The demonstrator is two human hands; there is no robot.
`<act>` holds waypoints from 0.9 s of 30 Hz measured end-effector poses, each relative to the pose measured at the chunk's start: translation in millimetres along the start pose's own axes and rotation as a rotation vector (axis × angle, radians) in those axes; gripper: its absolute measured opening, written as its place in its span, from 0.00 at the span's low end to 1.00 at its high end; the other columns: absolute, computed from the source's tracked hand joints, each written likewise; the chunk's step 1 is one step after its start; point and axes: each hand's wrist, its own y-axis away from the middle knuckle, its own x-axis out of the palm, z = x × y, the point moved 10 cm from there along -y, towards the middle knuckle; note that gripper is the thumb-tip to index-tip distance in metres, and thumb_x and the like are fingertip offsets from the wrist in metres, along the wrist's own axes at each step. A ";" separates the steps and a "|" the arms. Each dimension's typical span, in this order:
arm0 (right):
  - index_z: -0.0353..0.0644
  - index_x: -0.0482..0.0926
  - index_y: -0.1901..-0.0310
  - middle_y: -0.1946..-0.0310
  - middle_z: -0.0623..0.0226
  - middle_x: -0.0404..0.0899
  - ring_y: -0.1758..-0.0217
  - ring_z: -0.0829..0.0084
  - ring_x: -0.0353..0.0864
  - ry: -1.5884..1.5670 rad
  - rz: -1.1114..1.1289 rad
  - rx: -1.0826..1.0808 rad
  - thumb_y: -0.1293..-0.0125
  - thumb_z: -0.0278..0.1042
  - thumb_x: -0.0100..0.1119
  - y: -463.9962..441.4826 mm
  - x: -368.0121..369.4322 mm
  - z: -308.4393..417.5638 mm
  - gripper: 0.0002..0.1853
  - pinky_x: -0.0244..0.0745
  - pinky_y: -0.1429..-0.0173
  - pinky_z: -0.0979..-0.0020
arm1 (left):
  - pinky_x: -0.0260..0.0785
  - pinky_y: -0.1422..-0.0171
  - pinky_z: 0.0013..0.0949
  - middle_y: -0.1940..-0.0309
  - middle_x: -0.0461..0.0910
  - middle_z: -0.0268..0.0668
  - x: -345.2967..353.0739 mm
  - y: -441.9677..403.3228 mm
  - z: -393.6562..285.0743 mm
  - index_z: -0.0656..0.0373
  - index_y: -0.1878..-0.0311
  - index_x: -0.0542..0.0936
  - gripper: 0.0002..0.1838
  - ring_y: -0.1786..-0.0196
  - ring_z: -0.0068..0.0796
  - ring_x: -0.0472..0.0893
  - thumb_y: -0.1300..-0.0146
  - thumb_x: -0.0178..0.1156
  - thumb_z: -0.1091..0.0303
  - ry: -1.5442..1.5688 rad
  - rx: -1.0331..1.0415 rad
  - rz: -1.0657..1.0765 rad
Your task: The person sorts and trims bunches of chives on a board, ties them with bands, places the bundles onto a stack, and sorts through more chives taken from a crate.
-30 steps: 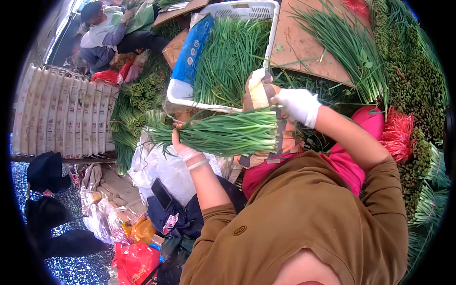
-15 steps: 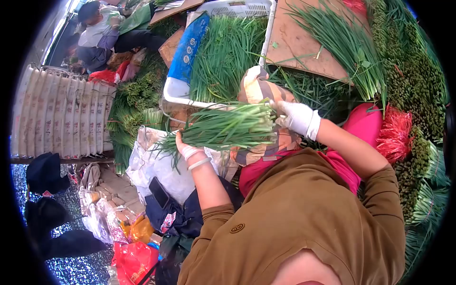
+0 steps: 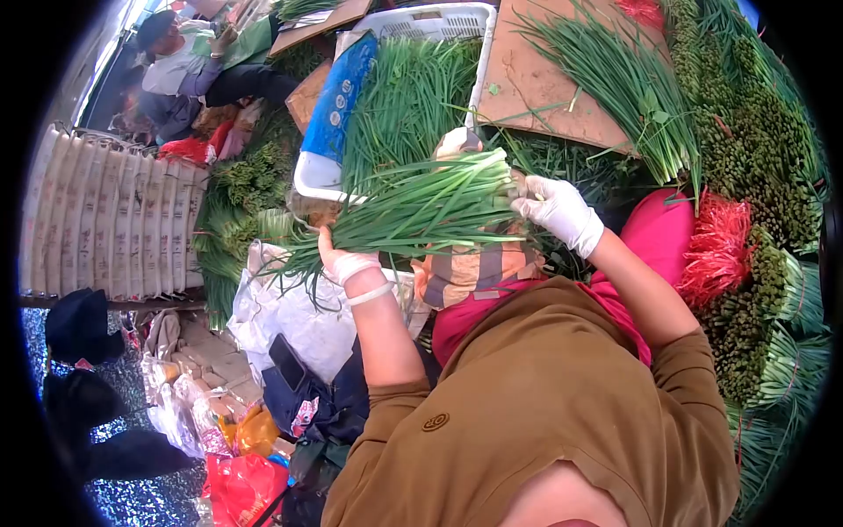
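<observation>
A loose bunch of garlic chives point(image 3: 430, 206) lies sideways in front of me, its pale cut ends to the right and its leaves drooping left. My left hand point(image 3: 344, 262), in a white glove, is closed round the leafy side from below, with the thumb up at the edge. At the cut ends is my gloved right hand point(image 3: 562, 213), fingers bent and pressed together. Whatever those fingertips pinch is too small to make out. Under the bunch a checked cloth point(image 3: 479, 270) covers my lap.
Ahead stands a white plastic crate point(image 3: 320, 176) of chives, with a blue panel inside. More chives point(image 3: 637, 97) lie on a brown board point(image 3: 527, 97). Tied bundles point(image 3: 755, 176) and red plastic strips point(image 3: 716, 250) are on the right. A phone point(image 3: 288, 362) rests at left; another person point(image 3: 189, 66) sits beyond.
The view has shifted slightly. The stem ends have risen and fanned out more, and my right hand has moved a little to the right, away from them.
</observation>
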 end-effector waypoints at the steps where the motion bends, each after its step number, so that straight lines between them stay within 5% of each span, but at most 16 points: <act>1: 0.40 0.80 0.61 0.72 0.78 0.77 0.74 0.88 0.67 0.063 0.013 -0.075 0.36 0.32 0.60 -2.0 4.7 9.0 0.06 0.64 0.69 0.83 | 0.64 0.40 0.66 0.47 0.77 0.47 0.3 -2.6 -2.5 0.52 0.53 0.76 0.18 0.44 0.53 0.75 0.34 0.48 0.50 0.003 0.000 0.010; 2: 0.41 0.79 0.64 0.74 0.78 0.77 0.79 0.89 0.65 -0.039 -0.115 0.208 0.35 0.35 0.58 7.4 -21.6 -11.7 0.07 0.60 0.75 0.84 | 0.64 0.40 0.66 0.47 0.77 0.46 0.5 -6.7 -4.6 0.52 0.53 0.76 0.18 0.44 0.53 0.75 0.34 0.48 0.50 0.007 -0.001 0.020; 4: 0.42 0.79 0.64 0.79 0.79 0.75 0.86 0.89 0.57 -0.267 -0.341 0.016 0.31 0.38 0.50 13.0 -92.1 -3.2 0.11 0.52 0.81 0.82 | 0.61 0.37 0.65 0.43 0.75 0.48 -10.9 -17.9 -10.5 0.55 0.47 0.75 0.23 0.41 0.54 0.73 0.34 0.47 0.49 0.044 0.002 -0.007; 6: 0.38 0.79 0.63 0.82 0.78 0.72 0.84 0.88 0.59 -0.320 -0.572 0.051 0.33 0.32 0.48 26.1 -156.5 -19.3 0.10 0.54 0.80 0.83 | 0.59 0.35 0.64 0.41 0.74 0.49 -20.6 -29.3 -8.6 0.57 0.43 0.74 0.26 0.39 0.55 0.71 0.35 0.45 0.48 0.120 -0.051 0.008; 8: 0.39 0.79 0.63 0.81 0.77 0.73 0.84 0.87 0.61 -0.161 -0.480 0.103 0.31 0.35 0.47 27.2 -152.9 -36.3 0.11 0.57 0.80 0.83 | 0.56 0.32 0.62 0.40 0.73 0.49 -27.1 -32.9 0.2 0.60 0.41 0.74 0.29 0.37 0.56 0.69 0.33 0.40 0.47 0.107 -0.088 0.031; 11: 0.40 0.80 0.55 0.74 0.73 0.78 0.79 0.86 0.70 -0.095 -0.089 0.501 0.33 0.38 0.57 27.4 -61.9 -64.1 0.12 0.67 0.75 0.83 | 0.57 0.32 0.62 0.41 0.74 0.48 -32.6 -30.5 10.3 0.60 0.41 0.74 0.29 0.37 0.55 0.70 0.33 0.40 0.47 0.107 -0.081 -0.043; 13: 0.39 0.78 0.49 0.70 0.71 0.80 0.75 0.84 0.73 -0.407 0.019 0.394 0.35 0.35 0.60 21.9 -5.2 -61.6 0.15 0.69 0.72 0.84 | 0.57 0.32 0.61 0.41 0.74 0.48 -31.5 -24.1 15.2 0.60 0.42 0.74 0.29 0.38 0.54 0.70 0.33 0.40 0.47 0.085 -0.071 -0.055; 18: 0.40 0.79 0.63 0.72 0.75 0.80 0.75 0.87 0.71 -0.536 -0.144 0.232 0.36 0.29 0.60 7.1 3.9 -78.4 0.04 0.65 0.72 0.84 | 0.59 0.34 0.63 0.42 0.74 0.49 -33.5 -29.2 18.1 0.61 0.43 0.73 0.29 0.39 0.55 0.71 0.34 0.43 0.47 0.067 -0.081 -0.028; 20: 0.39 0.81 0.63 0.68 0.72 0.81 0.71 0.86 0.72 -0.204 -0.247 0.056 0.37 0.25 0.59 6.9 -41.5 -55.7 0.02 0.68 0.66 0.83 | 0.59 0.34 0.62 0.41 0.73 0.50 -35.1 -31.5 16.7 0.61 0.42 0.73 0.29 0.39 0.55 0.71 0.33 0.42 0.47 0.076 -0.079 -0.038; 24: 0.43 0.84 0.66 0.71 0.77 0.81 0.76 0.90 0.63 -0.004 -0.549 0.153 0.34 0.31 0.57 38.1 -173.9 -24.1 0.07 0.61 0.72 0.84 | 0.57 0.31 0.60 0.38 0.71 0.49 -40.0 -38.2 8.8 0.60 0.38 0.71 0.31 0.36 0.55 0.69 0.32 0.37 0.47 0.109 -0.067 -0.059; 26: 0.46 0.82 0.56 0.65 0.67 0.84 0.67 0.70 0.81 0.894 -0.329 0.498 0.37 0.31 0.59 46.7 -228.3 -64.7 0.09 0.74 0.60 0.74 | 0.57 0.31 0.60 0.38 0.70 0.49 -44.4 -43.3 5.0 0.59 0.37 0.70 0.31 0.36 0.55 0.68 0.32 0.37 0.46 0.148 -0.064 -0.045; 27: 0.48 0.81 0.52 0.61 0.64 0.83 0.61 0.65 0.81 0.990 -0.344 0.241 0.38 0.31 0.61 43.4 -218.1 -35.5 0.12 0.75 0.55 0.71 | 0.57 0.31 0.61 0.37 0.70 0.49 -45.3 -42.8 4.6 0.59 0.36 0.69 0.31 0.35 0.55 0.68 0.31 0.36 0.46 0.123 -0.067 -0.047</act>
